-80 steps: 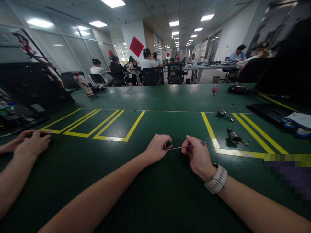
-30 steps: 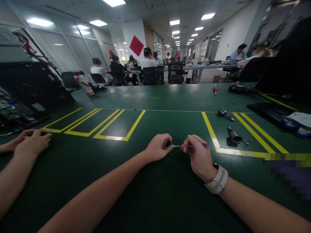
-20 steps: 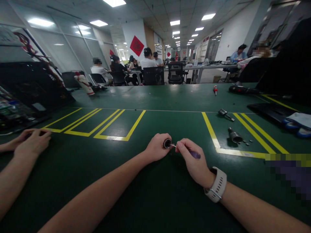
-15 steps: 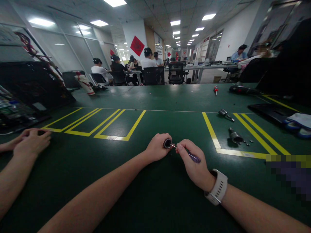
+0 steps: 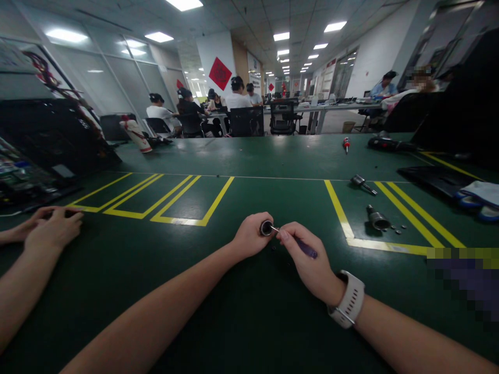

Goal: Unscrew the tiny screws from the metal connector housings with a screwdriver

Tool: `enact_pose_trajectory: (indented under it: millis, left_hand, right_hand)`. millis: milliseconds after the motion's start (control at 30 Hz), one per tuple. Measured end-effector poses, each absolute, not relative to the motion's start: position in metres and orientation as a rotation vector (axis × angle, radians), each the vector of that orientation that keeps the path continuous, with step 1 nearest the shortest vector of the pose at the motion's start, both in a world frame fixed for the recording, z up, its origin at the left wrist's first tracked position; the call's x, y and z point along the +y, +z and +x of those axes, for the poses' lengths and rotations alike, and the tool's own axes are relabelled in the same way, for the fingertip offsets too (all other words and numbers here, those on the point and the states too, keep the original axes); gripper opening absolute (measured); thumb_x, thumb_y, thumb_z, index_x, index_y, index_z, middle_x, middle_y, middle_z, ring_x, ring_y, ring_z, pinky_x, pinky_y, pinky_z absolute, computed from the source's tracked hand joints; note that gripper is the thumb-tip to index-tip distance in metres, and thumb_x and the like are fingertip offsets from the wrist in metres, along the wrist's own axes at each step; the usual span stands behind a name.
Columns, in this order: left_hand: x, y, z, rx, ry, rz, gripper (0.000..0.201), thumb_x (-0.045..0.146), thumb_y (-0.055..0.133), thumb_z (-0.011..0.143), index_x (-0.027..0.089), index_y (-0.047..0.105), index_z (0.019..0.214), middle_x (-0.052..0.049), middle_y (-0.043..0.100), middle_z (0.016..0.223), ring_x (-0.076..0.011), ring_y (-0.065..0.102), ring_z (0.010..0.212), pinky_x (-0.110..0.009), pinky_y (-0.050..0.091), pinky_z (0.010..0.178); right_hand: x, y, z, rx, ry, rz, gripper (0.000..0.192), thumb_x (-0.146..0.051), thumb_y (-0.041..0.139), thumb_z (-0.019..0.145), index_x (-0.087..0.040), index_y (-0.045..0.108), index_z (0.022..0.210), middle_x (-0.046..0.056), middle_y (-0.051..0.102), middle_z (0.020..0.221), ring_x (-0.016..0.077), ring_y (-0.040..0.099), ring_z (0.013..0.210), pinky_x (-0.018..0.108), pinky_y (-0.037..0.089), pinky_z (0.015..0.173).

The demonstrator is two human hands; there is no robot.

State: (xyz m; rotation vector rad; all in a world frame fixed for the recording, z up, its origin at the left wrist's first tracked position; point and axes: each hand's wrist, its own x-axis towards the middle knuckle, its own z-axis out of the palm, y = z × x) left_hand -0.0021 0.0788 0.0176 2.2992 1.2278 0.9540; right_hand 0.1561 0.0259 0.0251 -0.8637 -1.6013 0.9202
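My left hand is closed around a dark, hollow metal cylinder, its round open end facing me. Most of that part is hidden by the fingers. In my right hand is a screwdriver with a purple translucent handle. Its thin metal shank reaches to the rim of the cylinder; I cannot tell where the tip rests. Both hands are low over the green table, close together.
To the right lie a metal socket-like part with small loose pieces, and a shafted metal part. Farther off is a red-handled tool. Another person's hands work at the left, beside dark equipment.
Both hands have shifted slightly left with the cylinder and the screwdriver. My right hand is a little closer to the cylinder, and less of the shank shows.
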Motion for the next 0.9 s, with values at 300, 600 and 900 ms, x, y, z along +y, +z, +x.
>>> enact_pose_trajectory:
  millis: [300, 600, 900]
  left_hand:
    - [0.0782, 0.0167, -0.003, 1.232, 0.869, 2.336, 0.009, 0.021, 0.059, 0.069, 0.016, 0.052, 0.067, 0.003, 0.052, 0.062, -0.0102, 0.047, 0.057, -0.022, 0.034, 0.053]
    - [0.0803, 0.014, -0.0033, 1.187, 0.825, 2.391, 0.035, 0.018, 0.063, 0.067, 0.017, 0.054, 0.101, -0.004, 0.06, 0.089, -0.0159, 0.057, 0.077, -0.028, 0.046, 0.067]
    - [0.081, 0.0146, -0.0055, 1.143, 0.954, 2.396, 0.016, 0.024, 0.064, 0.072, 0.015, 0.051, 0.067, -0.009, 0.056, 0.097, -0.0177, 0.055, 0.083, -0.03, 0.046, 0.068]
  right_hand:
    - [0.0277, 0.0277, 0.1595, -1.566, 1.073, -0.879, 0.023, -0.027, 0.048, 0.087, -0.019, 0.06, 0.069, 0.0, 0.056, 0.069, 0.0152, 0.053, 0.068, 0.029, 0.041, 0.065]
    - [0.0322, 0.0187, 0.1586, -1.432, 1.121, -0.896, 0.026, -0.027, 0.048, 0.086, -0.018, 0.058, 0.064, -0.001, 0.054, 0.064, 0.0137, 0.05, 0.063, 0.027, 0.039, 0.06]
    - [0.03, 0.021, 0.1605, -1.411, 1.04, -0.941, 0.027, -0.03, 0.045, 0.088, -0.018, 0.057, 0.067, 0.0, 0.055, 0.067, 0.0145, 0.05, 0.065, 0.029, 0.039, 0.06]
